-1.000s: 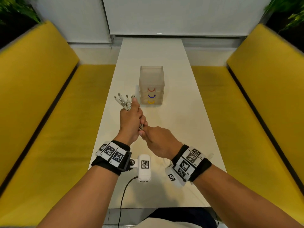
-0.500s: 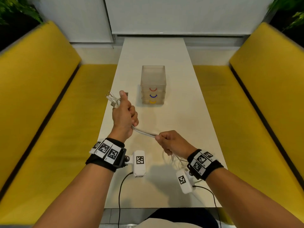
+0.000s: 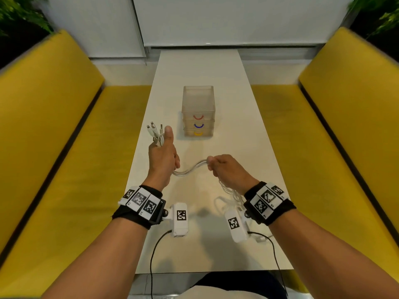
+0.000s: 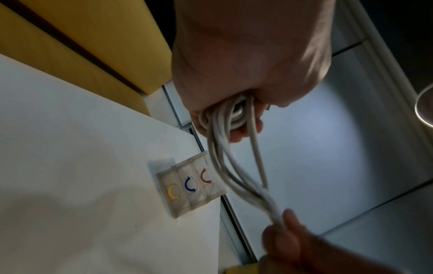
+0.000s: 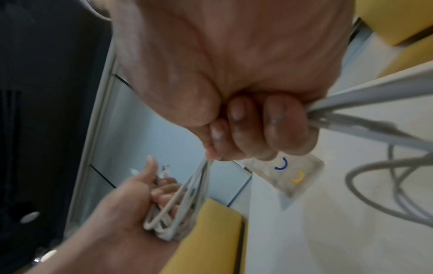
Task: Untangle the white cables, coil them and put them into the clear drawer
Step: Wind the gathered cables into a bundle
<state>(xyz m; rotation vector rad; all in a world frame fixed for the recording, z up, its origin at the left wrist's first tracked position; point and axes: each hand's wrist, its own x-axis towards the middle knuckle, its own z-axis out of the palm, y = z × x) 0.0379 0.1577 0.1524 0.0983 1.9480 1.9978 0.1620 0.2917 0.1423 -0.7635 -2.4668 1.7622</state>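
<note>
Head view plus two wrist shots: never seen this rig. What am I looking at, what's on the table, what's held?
No robot here: a person works with bare hands, wearing a head camera and one camera strapped to each wrist.

The head view looks down a white table between yellow benches. On it stands a clear drawer unit with red, blue and yellow handles, all drawers closed.

The left hand grips a bunch of white cables, plugs sticking up past the thumb. The right hand grips the same bunch further along; the rest trails loose onto the table.

The wrist views show each fist from close behind.
</note>
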